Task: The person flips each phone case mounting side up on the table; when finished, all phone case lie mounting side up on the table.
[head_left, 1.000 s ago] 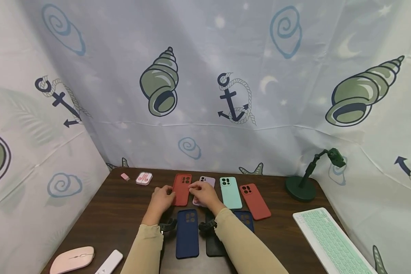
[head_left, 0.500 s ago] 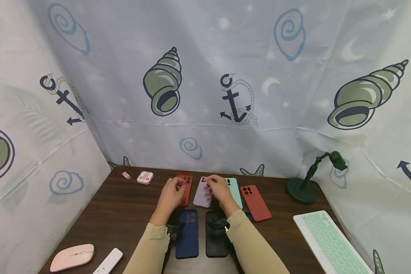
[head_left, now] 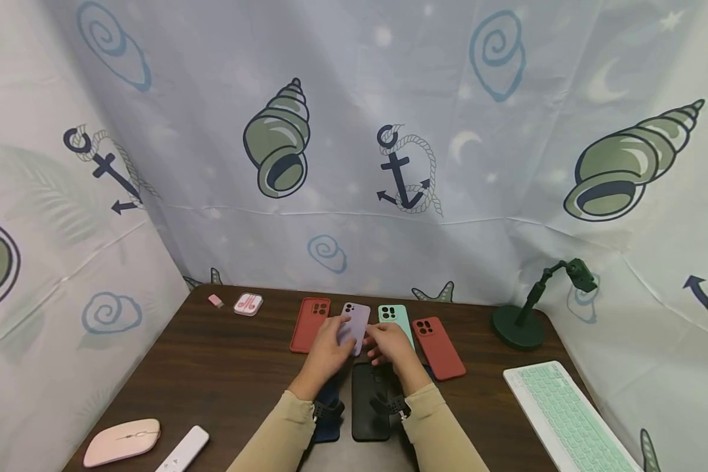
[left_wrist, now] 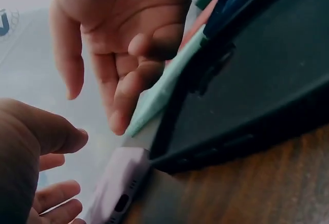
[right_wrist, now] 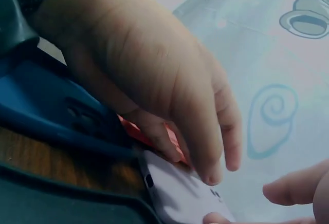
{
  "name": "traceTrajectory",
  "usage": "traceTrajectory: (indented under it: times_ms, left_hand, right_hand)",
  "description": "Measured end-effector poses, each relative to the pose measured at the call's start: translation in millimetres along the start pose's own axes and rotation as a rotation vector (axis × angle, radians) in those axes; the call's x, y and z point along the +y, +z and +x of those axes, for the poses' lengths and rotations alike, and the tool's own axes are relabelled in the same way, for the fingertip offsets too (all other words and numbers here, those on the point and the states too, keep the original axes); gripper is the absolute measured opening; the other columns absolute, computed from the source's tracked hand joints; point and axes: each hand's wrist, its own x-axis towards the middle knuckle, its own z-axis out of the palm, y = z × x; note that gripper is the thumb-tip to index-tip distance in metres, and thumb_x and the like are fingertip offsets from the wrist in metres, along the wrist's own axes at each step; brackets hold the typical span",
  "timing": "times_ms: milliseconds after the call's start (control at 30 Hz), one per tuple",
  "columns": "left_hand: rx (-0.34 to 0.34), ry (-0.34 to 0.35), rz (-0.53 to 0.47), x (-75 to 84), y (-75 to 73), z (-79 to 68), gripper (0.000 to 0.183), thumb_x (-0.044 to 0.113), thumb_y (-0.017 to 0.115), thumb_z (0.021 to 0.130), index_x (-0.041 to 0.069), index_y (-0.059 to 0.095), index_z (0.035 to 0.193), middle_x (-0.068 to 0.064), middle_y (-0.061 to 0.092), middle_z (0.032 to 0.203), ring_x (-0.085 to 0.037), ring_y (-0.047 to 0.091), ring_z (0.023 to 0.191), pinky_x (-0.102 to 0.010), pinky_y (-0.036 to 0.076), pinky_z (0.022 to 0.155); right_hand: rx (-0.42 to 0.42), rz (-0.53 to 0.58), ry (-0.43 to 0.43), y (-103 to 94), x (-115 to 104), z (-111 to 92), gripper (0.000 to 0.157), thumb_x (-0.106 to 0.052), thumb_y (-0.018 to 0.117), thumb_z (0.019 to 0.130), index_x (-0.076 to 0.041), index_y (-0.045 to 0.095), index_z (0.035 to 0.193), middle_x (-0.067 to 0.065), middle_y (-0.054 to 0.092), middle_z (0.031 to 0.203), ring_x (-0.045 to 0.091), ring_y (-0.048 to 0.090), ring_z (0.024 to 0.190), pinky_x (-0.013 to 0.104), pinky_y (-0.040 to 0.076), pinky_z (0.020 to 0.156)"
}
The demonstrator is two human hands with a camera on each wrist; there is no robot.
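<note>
A lilac phone case [head_left: 356, 320] lies in the back row of the table, camera end away. My left hand [head_left: 327, 351] reaches over its left side in the head view, thumb and fingers spread, fingertips close over it. My right hand [head_left: 394, 347] hovers at its right edge, fingers loosely bent, partly covering a mint phone case [head_left: 394, 313]. In the left wrist view the right hand [left_wrist: 133, 23] hangs above the lilac case [left_wrist: 121, 183] with nothing between its fingers. The right wrist view has the left hand [right_wrist: 154, 64] above the lilac case [right_wrist: 180, 193]. A red phone case [head_left: 309, 328] sits left.
Nearer lie a black phone case [head_left: 368, 413] and a navy one [head_left: 328, 429], partly under the forearms. Another red case [head_left: 439, 347] is right of the mint one. Around them are a green lamp [head_left: 519, 326], keyboard [head_left: 572, 419], mouse [head_left: 122, 442], white remote [head_left: 183, 449] and earphone box [head_left: 248, 303].
My left hand has left the red case and moved right over the lilac one. The right hand rose off the lilac case and now sits lower, at its right edge.
</note>
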Motion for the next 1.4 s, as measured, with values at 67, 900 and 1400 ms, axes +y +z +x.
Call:
traceTrajectory:
  times_ms: [67,900,1400]
  left_hand:
    - [-0.008,-0.004,0.016,-2.7,1.1,0.8,0.049,0.02,0.074,0.091,0.009,0.058,0.136,-0.013,0.058,0.135,-0.031,0.057,0.125,-0.05,0.048,0.103]
    - [-0.081,-0.008,0.152,-8.8,7.6,-1.7,0.048,0.02,0.077,0.089,0.012,0.061,0.133,-0.012,0.055,0.14,-0.033,0.049,0.134,-0.053,0.045,0.107]
    - [-0.101,0.023,0.155,-9.6,7.1,-2.2,0.052,0.024,0.078,0.089,0.009,0.061,0.135,-0.016,0.053,0.146,-0.036,0.051,0.135,-0.054,0.045,0.107]
  right_hand:
    - [-0.019,0.005,0.011,-1.4,4.8,0.8,0.046,-0.033,0.054,0.104,0.001,0.061,0.134,0.022,0.071,0.111,0.017,0.066,0.066,0.033,0.059,0.056]
    - [-0.029,-0.05,-0.153,-4.7,40.1,9.8,0.037,-0.028,0.055,0.104,-0.005,0.066,0.132,0.015,0.073,0.109,0.013,0.067,0.061,0.029,0.052,0.046]
    - [-0.054,-0.053,-0.174,-7.7,41.7,10.4,0.038,-0.026,0.054,0.104,-0.009,0.063,0.137,0.016,0.073,0.111,0.017,0.069,0.064,0.031,0.054,0.048]
